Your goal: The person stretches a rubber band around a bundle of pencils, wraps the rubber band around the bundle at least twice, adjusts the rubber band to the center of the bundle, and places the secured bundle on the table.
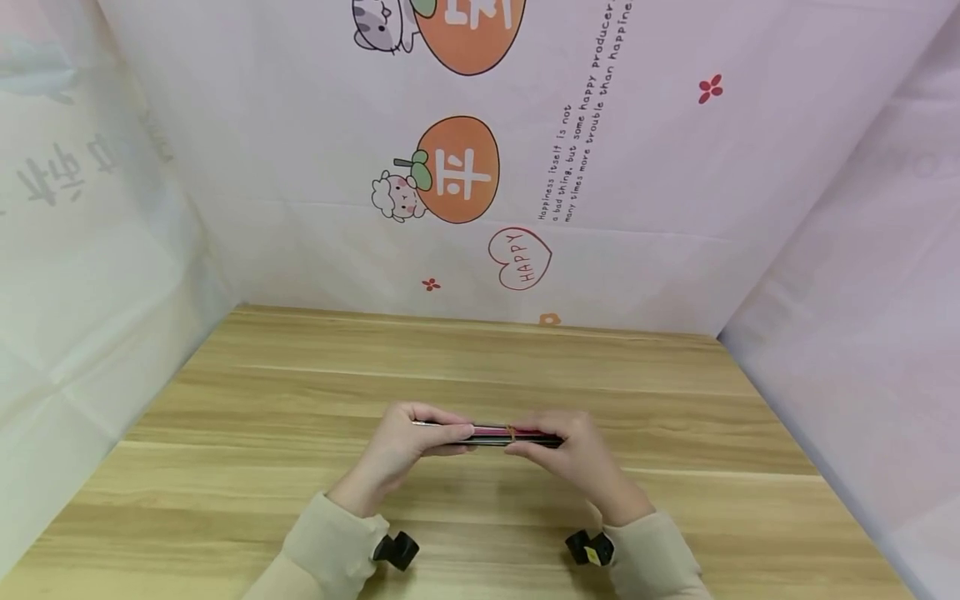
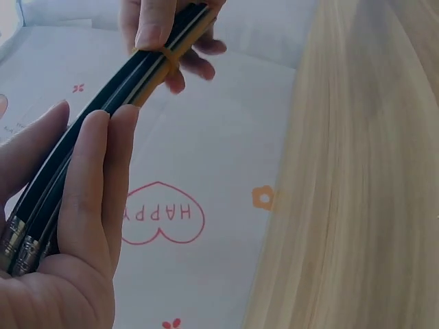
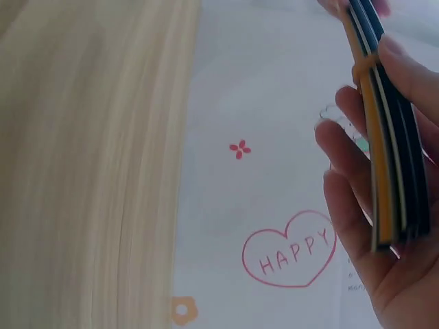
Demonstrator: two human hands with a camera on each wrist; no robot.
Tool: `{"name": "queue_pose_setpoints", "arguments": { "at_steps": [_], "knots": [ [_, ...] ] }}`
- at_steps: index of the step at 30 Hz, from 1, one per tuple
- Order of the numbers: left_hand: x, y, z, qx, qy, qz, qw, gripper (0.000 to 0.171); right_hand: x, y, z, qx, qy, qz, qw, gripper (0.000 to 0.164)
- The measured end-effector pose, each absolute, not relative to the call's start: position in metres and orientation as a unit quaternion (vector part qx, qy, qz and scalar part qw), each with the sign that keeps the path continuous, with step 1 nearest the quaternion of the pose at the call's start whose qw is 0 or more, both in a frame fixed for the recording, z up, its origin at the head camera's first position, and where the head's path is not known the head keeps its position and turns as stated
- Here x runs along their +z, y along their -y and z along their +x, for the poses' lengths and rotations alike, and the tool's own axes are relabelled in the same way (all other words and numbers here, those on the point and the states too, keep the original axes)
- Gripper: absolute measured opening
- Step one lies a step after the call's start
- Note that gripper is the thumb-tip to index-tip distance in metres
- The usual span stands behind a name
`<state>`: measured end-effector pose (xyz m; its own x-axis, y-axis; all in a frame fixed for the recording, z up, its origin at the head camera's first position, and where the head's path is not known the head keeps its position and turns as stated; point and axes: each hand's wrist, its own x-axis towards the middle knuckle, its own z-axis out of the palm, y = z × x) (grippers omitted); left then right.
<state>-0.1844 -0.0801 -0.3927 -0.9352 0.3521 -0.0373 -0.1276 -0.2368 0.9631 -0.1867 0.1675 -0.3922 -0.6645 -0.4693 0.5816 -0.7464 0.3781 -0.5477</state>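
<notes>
A bundle of pencils (image 1: 491, 435) spans the space between the two hands, over the table. Most of the pencils look dark, with a yellow-orange one (image 3: 379, 164) along the side, and a pinkish one shows in the head view. An orange rubber band (image 3: 365, 66) circles them near the right hand's thumb. Thumb and fingers of the left hand (image 1: 408, 437) grip the end with the silver metal ferrules (image 2: 26, 253). At the opposite end, the right hand (image 1: 568, 450) holds the bundle between thumb and fingers, right beside the band.
A wood-grain table (image 1: 300, 492) lies below the hands. White printed cloth (image 1: 637, 208) hangs at the back and along both sides. Small black devices (image 1: 396, 550) sit at both wrists, by beige sleeves (image 1: 326, 546).
</notes>
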Motion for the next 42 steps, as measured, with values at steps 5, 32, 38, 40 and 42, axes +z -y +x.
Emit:
{"name": "queue_pose_setpoints", "arguments": {
  "at_steps": [5, 32, 38, 40, 42],
  "knots": [
    [-0.391, 0.073, -0.182, 0.762, -0.618, 0.116, 0.156, 0.034, -0.394, -0.160, -0.186, 0.346, 0.820, 0.402, 0.214, 0.022],
    [-0.388, 0.089, -0.191, 0.815, -0.547, 0.082, 0.173, 0.029, -0.386, -0.164, -0.185, 0.656, 0.736, 0.164, -0.023, 0.024],
    [-0.391, 0.085, -0.190, 0.801, -0.567, 0.067, 0.181, 0.037, -0.383, -0.165, -0.183, 0.657, 0.733, 0.170, -0.041, 0.023],
    [-0.392, 0.083, -0.188, 0.796, -0.572, 0.071, 0.184, 0.040, -0.383, -0.164, -0.183, 0.649, 0.742, 0.166, -0.032, 0.023],
    [-0.394, 0.081, -0.186, 0.793, -0.576, 0.074, 0.182, 0.041, -0.383, -0.163, -0.183, 0.641, 0.749, 0.166, -0.022, 0.023]
  ]
}}
